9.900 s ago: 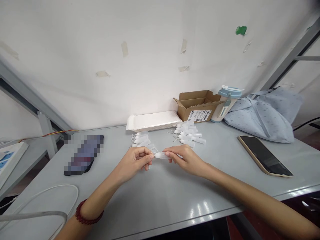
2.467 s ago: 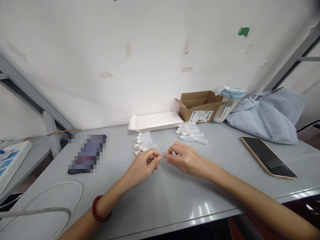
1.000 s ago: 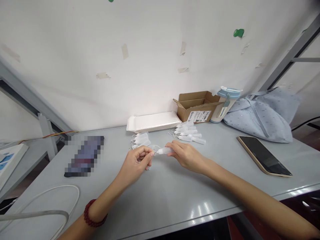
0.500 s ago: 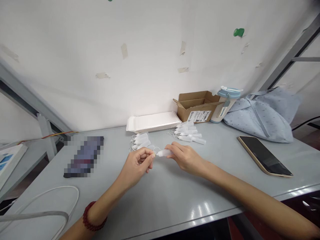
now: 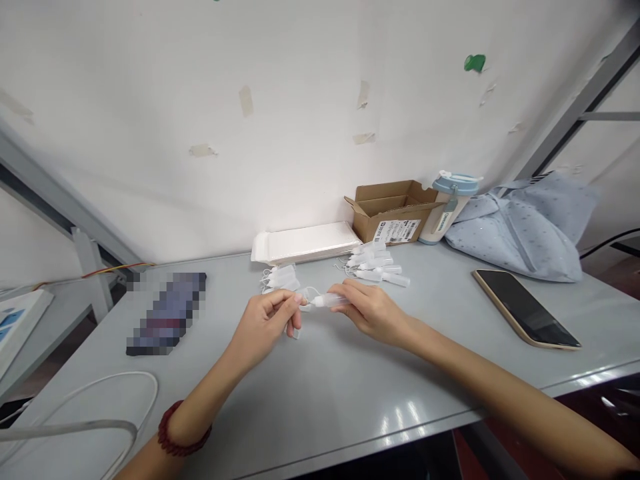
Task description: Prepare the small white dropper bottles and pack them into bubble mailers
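My right hand (image 5: 373,308) grips a small translucent plastic squeeze bottle (image 5: 325,301) lying sideways, its narrow tip pointing left. Against that tip, my left hand (image 5: 267,327) is closed in a pinch; what sits between its fingertips is too small to make out. A thin pale loop arches from the bottle's tip towards the left fingers. Below those fingers shows a small clear piece (image 5: 297,333), mostly hidden. Behind the left hand lies a group of similar bottles (image 5: 281,275) with thin loops. Another pile of bottles (image 5: 377,263) rests beyond the right hand.
Against the wall are a white padded packet (image 5: 310,243), an open cardboard box (image 5: 395,210), a blue-lidded cup (image 5: 447,210) and a pale blue bag (image 5: 520,227). A phone (image 5: 527,310) lies right. A pixelated dark item (image 5: 167,313) and a white cable (image 5: 135,427) lie left.
My left hand has shifted slightly left and up, and its fingertips have drawn a little off the bottle's tip. A small clear piece now shows beneath the left fingers. My right hand keeps its grip.
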A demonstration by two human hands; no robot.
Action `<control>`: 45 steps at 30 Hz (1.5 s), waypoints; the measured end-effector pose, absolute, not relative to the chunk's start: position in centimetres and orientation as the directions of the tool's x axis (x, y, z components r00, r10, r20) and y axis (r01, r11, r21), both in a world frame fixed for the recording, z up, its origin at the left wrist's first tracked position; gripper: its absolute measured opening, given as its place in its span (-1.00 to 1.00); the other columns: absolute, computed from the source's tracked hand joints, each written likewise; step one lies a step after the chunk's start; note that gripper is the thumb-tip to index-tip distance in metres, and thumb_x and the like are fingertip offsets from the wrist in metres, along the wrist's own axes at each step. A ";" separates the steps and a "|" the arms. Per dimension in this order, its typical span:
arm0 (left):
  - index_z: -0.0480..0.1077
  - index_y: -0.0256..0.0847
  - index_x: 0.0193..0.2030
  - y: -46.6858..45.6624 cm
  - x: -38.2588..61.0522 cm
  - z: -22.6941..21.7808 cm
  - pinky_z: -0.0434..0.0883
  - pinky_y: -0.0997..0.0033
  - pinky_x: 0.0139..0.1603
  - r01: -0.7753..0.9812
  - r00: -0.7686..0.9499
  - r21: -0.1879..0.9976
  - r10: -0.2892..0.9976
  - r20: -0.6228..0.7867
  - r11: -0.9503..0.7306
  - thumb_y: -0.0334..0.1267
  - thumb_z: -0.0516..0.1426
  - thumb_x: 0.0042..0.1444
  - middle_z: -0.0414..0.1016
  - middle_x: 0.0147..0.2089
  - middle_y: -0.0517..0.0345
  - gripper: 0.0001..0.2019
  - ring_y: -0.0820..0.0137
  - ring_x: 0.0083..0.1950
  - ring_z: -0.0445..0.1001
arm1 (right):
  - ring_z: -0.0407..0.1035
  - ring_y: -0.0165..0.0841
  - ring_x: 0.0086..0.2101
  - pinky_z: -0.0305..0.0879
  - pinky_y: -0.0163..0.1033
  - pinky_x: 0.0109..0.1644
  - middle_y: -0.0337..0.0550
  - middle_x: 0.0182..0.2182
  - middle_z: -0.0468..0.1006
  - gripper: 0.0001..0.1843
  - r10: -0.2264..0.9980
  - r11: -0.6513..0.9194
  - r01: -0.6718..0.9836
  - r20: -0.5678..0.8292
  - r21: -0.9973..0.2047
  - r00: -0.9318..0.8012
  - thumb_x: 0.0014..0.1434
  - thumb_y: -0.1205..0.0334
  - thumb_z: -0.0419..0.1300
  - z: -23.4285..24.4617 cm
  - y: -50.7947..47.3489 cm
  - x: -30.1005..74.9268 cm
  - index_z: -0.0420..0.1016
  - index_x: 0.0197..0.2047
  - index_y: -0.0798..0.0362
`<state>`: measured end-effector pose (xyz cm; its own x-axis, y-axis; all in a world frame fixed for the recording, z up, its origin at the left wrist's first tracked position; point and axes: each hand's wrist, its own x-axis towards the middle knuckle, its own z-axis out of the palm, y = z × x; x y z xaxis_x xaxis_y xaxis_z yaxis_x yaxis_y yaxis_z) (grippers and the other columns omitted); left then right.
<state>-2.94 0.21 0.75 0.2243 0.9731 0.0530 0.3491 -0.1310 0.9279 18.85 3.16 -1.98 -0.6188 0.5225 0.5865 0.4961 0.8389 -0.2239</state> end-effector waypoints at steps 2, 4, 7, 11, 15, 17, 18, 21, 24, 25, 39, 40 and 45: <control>0.42 -0.24 -0.41 0.3 -3.1 0.8 0.28 0.48 -0.46 0.342 0.227 0.932 0.973 0.039 -0.117 -0.06 0.00 0.19 0.37 -0.56 0.25 -0.67 0.52 -0.56 0.30 | 0.29 -0.39 -0.44 0.19 -0.33 -0.43 -0.11 -0.41 0.42 -0.80 0.519 0.838 0.498 0.602 -0.222 -0.606 0.32 0.23 -0.07 -1.8 3.2 19.0 0.29 -0.12 0.12; 0.42 -0.25 -0.43 0.4 -3.1 0.9 0.28 0.48 -0.45 0.330 0.245 0.939 0.969 0.019 -0.101 -0.06 0.01 0.18 0.36 -0.56 0.24 -0.66 0.52 -0.56 0.30 | 0.29 -0.39 -0.44 0.20 -0.33 -0.43 -0.10 -0.41 0.42 -0.80 0.510 0.841 0.500 0.616 -0.208 -0.601 0.31 0.24 -0.07 -1.7 3.2 19.0 0.30 -0.13 0.13; 0.38 -0.24 -0.46 0.4 -3.0 0.9 0.27 0.50 -0.45 0.321 0.282 0.943 0.959 -0.006 -0.089 -0.09 0.05 0.15 0.38 -0.55 0.25 -0.71 0.52 -0.54 0.31 | 0.28 -0.41 -0.47 0.19 -0.34 -0.45 -0.11 -0.42 0.43 -0.81 0.490 0.847 0.501 0.622 -0.175 -0.611 0.31 0.25 -0.06 -1.7 3.1 18.9 0.31 -0.13 0.15; 0.36 -0.24 -0.47 0.3 -2.9 0.9 0.27 0.51 -0.45 0.316 0.309 0.946 0.951 -0.027 -0.075 -0.12 0.08 0.14 0.39 -0.54 0.26 -0.74 0.53 -0.54 0.32 | 0.23 -0.43 -0.52 0.17 -0.35 -0.48 -0.14 -0.45 0.42 -0.80 0.475 0.850 0.507 0.627 -0.145 -0.617 0.31 0.25 -0.05 -1.8 2.9 18.6 0.33 -0.14 0.15; 0.37 -0.23 -0.45 0.2 -3.0 1.3 0.27 0.51 -0.45 0.330 0.323 0.941 0.946 -0.039 -0.074 -0.11 0.09 0.13 0.38 -0.54 0.26 -0.75 0.53 -0.54 0.31 | 0.28 -0.42 -0.48 0.20 -0.35 -0.45 -0.13 -0.43 0.43 -0.80 0.496 0.841 0.517 0.605 -0.159 -0.622 0.30 0.22 -0.02 -2.0 3.1 18.8 0.33 -0.13 0.14; 0.37 -0.23 -0.47 0.5 -3.3 1.7 0.27 0.51 -0.44 0.354 0.311 0.933 0.949 -0.048 -0.069 -0.11 0.09 0.12 0.38 -0.54 0.26 -0.74 0.52 -0.54 0.31 | 0.29 -0.41 -0.46 0.21 -0.34 -0.43 -0.11 -0.40 0.44 -0.80 0.517 0.832 0.529 0.582 -0.168 -0.628 0.29 0.21 0.00 -2.0 3.5 19.1 0.34 -0.13 0.13; 0.36 -0.23 -0.48 0.6 -3.6 1.9 0.27 0.50 -0.44 0.370 0.295 0.927 0.954 -0.053 -0.063 -0.10 0.09 0.11 0.39 -0.54 0.26 -0.74 0.52 -0.54 0.31 | 0.30 -0.40 -0.45 0.22 -0.33 -0.42 -0.10 -0.37 0.45 -0.81 0.531 0.823 0.542 0.569 -0.169 -0.628 0.29 0.22 0.00 -2.0 3.7 19.3 0.33 -0.13 0.13; 0.35 -0.23 -0.51 1.5 -5.0 2.4 0.25 0.50 -0.43 0.432 0.239 0.901 0.968 -0.075 -0.036 -0.10 0.10 0.10 0.39 -0.54 0.25 -0.73 0.52 -0.53 0.30 | 0.33 -0.38 -0.39 0.23 -0.31 -0.39 -0.07 -0.28 0.46 -0.83 0.597 0.767 0.624 0.521 -0.149 -0.610 0.28 0.30 -0.03 -2.0 4.5 20.0 0.32 -0.10 0.11; 0.36 -0.23 -0.52 2.4 -6.9 2.7 0.23 0.50 -0.43 0.492 0.225 0.870 0.970 -0.090 -0.033 -0.06 0.10 0.09 0.41 -0.52 0.23 -0.70 0.50 -0.51 0.30 | 0.35 -0.31 -0.31 0.23 -0.26 -0.33 -0.02 -0.23 0.45 -0.83 0.666 0.680 0.733 0.434 -0.021 -0.606 0.24 0.39 0.00 -1.9 5.3 20.7 0.35 -0.12 0.12; 0.36 -0.23 -0.52 2.7 -7.5 2.7 0.23 0.49 -0.43 0.510 0.215 0.859 0.972 -0.091 -0.033 -0.05 0.10 0.08 0.41 -0.52 0.22 -0.70 0.49 -0.50 0.30 | 0.35 -0.28 -0.29 0.22 -0.24 -0.30 0.00 -0.23 0.45 -0.83 0.684 0.654 0.756 0.401 0.034 -0.609 0.22 0.42 0.00 -1.8 5.6 20.9 0.36 -0.15 0.12; 0.36 -0.25 -0.51 4.5 -9.0 0.2 0.23 0.48 -0.47 0.626 0.183 0.775 0.951 -0.250 0.083 0.02 0.10 0.03 0.41 -0.53 0.20 -0.66 0.46 -0.52 0.36 | 0.31 -0.24 -0.23 0.11 -0.21 -0.20 0.02 -0.26 0.44 -0.81 0.837 0.493 0.846 0.154 0.200 -0.525 0.17 0.49 0.01 -1.6 6.7 22.3 0.41 -0.23 0.12; 0.35 -0.25 -0.53 4.5 -9.0 0.2 0.23 0.48 -0.47 0.635 0.178 0.767 0.948 -0.265 0.095 0.02 0.10 0.03 0.41 -0.54 0.20 -0.65 0.47 -0.52 0.36 | 0.32 -0.24 -0.22 0.11 -0.21 -0.20 0.02 -0.25 0.44 -0.81 0.844 0.488 0.849 0.142 0.200 -0.518 0.17 0.49 0.01 -1.6 6.7 22.3 0.41 -0.22 0.12; 0.35 -0.25 -0.55 4.5 -9.3 0.5 0.23 0.48 -0.47 0.641 0.109 0.753 0.953 -0.282 0.149 0.06 0.10 0.01 0.41 -0.54 0.19 -0.62 0.47 -0.53 0.34 | 0.34 -0.22 -0.17 0.14 -0.21 -0.18 0.00 -0.21 0.46 -0.81 0.870 0.459 0.868 0.102 0.190 -0.483 0.17 0.48 0.05 -1.4 7.1 22.8 0.40 -0.18 0.12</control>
<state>-9.26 4.52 0.47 0.1089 0.9533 -0.2816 0.6412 0.1491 0.7528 22.85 7.12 -1.44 -0.4826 0.8699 0.1018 0.8678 0.4592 0.1897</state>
